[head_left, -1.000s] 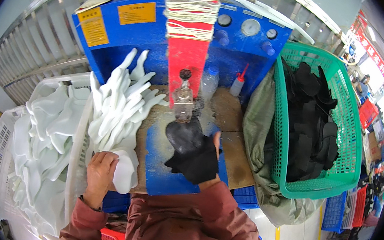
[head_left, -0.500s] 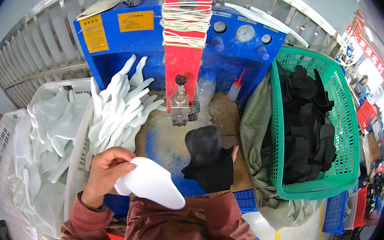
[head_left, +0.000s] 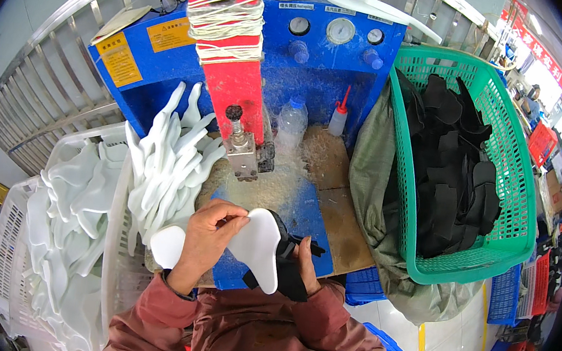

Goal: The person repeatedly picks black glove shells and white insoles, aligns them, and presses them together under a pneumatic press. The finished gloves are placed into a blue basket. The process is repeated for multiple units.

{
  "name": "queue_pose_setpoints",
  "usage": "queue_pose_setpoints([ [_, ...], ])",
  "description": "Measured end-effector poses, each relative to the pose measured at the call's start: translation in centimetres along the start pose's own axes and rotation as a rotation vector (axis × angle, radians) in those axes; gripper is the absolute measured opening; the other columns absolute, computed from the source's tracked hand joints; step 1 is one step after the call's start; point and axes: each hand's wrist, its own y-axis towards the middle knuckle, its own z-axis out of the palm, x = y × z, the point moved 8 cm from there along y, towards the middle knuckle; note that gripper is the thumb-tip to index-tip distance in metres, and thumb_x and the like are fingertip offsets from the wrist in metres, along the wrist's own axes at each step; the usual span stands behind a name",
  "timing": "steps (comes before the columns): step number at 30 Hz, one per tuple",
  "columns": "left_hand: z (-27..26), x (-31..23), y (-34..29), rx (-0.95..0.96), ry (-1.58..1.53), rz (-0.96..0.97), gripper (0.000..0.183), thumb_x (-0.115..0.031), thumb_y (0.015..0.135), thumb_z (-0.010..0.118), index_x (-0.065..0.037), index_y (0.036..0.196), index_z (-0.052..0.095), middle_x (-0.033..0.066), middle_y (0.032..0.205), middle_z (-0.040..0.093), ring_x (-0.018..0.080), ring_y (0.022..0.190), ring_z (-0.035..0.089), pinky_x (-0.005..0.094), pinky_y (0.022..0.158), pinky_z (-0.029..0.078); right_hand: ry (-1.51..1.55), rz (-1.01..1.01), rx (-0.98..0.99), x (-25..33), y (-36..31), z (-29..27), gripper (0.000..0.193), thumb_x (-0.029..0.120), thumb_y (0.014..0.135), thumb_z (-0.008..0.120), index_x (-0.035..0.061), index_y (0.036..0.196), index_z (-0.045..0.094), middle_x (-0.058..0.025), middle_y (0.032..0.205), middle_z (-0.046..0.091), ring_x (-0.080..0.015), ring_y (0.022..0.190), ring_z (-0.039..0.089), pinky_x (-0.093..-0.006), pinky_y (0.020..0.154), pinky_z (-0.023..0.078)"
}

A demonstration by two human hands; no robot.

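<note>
My left hand (head_left: 211,236) pinches a white, smooth, curved insole-like piece (head_left: 254,244) between thumb and fingers, above the front of the work table. A second white rounded end (head_left: 167,246) shows beside my left wrist; I cannot tell whether it belongs to the same piece. Close on the right, my right hand (head_left: 308,266) grips a black, soft-looking shaped piece (head_left: 291,278), thumb uppermost. The white piece overlaps the black one and hides much of it. Above both hands hangs the metal head (head_left: 242,160) of a red machine arm (head_left: 225,85) wound with white cord.
White pieces (head_left: 170,165) are heaped left of the arm; more fill a white crate (head_left: 113,227). At right, a green basket (head_left: 410,208) holds black pieces. A plastic bottle (head_left: 292,122) and a red-tipped squeeze bottle (head_left: 338,120) stand behind, before the blue machine housing (head_left: 317,77).
My left hand has moved right and turned the white piece more upright. My right hand has turned the black piece from flat to edge-on, and the two pieces now overlap.
</note>
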Motion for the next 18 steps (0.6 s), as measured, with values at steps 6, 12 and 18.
queue_pose_setpoints([
  [6,0.6,1.3,-0.2,-0.032,-0.011,-0.047,0.012,-0.002,0.09,0.077,0.002,0.102,0.074,0.0027,0.093,0.063,0.01,0.081,0.06,0.025,0.073,0.048,0.031,0.042,-0.006,-0.9,0.2,-1.1,0.075,0.061,0.109,0.026,0.005,0.159,0.033,-0.0122,0.157,0.045,-0.0281,0.142,0.045,-0.0422,0.122,0.032],
  [12,0.5,1.5,-0.1,-0.041,0.064,-0.059,0.012,-0.005,0.091,0.076,0.002,0.101,0.073,0.0022,0.094,0.063,0.0098,0.079,0.059,0.0249,0.072,0.048,-0.01,0.017,0.006,-0.8,0.1,-1.1,0.074,0.06,0.11,0.026,0.005,0.158,0.035,-0.0114,0.153,0.049,-0.0279,0.138,0.05,-0.0436,0.118,0.039],
  [18,0.7,2.2,-0.5,-0.122,0.013,-0.103,0.011,-0.007,0.091,0.077,0.001,0.097,0.072,0.0,0.087,0.062,0.0075,0.077,0.056,0.0233,0.07,0.045,-0.031,-0.001,-0.063,-1.0,0.3,-2.0,0.07,0.057,0.111,0.027,0.0036,0.156,0.039,-0.0106,0.15,0.052,-0.0262,0.136,0.052,-0.0423,0.115,0.042],
])
